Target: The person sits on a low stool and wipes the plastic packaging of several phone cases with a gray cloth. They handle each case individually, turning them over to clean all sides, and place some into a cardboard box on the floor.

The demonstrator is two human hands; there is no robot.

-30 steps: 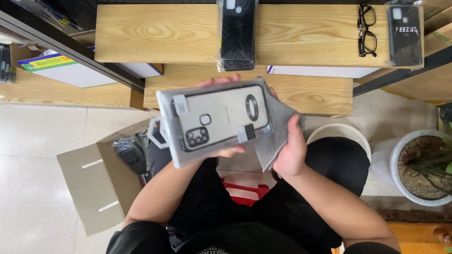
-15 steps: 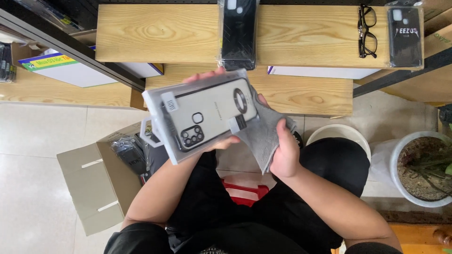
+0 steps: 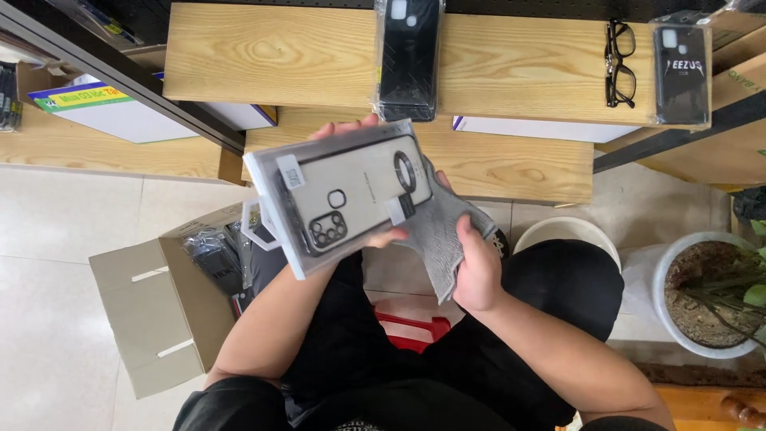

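Observation:
My left hand (image 3: 363, 132) holds a packaged phone case (image 3: 347, 195), a clear case with a ring and camera cut-outs in a transparent box, tilted up to the right in front of my chest. Most of that hand is hidden behind the package; only fingertips show at its top and lower edge. My right hand (image 3: 479, 267) grips a grey cloth (image 3: 439, 231) pressed against the right end of the package. I sit with black-clad knees spread, a red stool (image 3: 411, 327) beneath me.
An open cardboard box (image 3: 152, 319) with dark packaged cases stands at my left. On the wooden shelves ahead lie a black bagged case (image 3: 408, 56), black glasses (image 3: 618, 60), another bagged case (image 3: 680, 72) and white boxes. A white bucket and potted plant (image 3: 710, 295) stand right.
The packaged case has shifted left and slightly up in my left hand. My right hand with the cloth has slid down along the package's right end.

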